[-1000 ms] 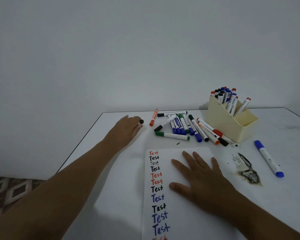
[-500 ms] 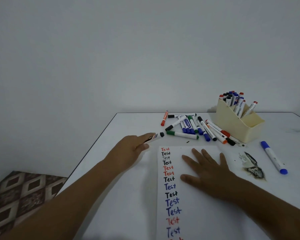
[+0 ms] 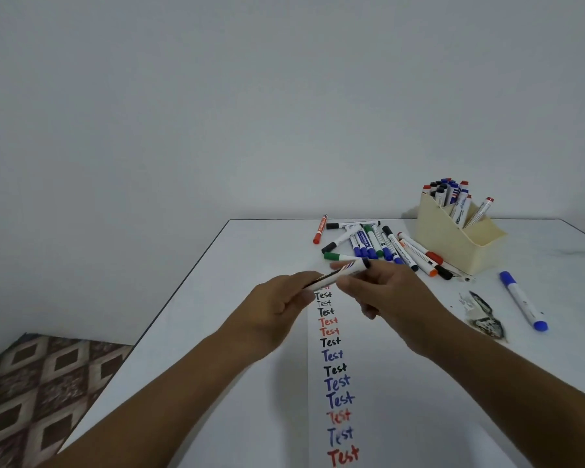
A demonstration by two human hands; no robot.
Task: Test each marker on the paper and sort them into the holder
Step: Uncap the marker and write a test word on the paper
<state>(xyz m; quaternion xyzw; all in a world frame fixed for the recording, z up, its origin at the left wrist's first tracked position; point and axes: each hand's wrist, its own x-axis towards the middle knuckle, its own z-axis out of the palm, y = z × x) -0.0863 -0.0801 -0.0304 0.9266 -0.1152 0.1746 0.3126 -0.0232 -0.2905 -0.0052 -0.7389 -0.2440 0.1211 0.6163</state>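
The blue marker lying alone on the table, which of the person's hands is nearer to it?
Right. The right hand is the closer one to the blue marker, at the black-capped marker's cap end; the left hand grips its barrel farther left.

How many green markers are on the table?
2: a crosswise green marker at the near edge of the loose pile, and another green marker inside it. More may be hidden underneath.
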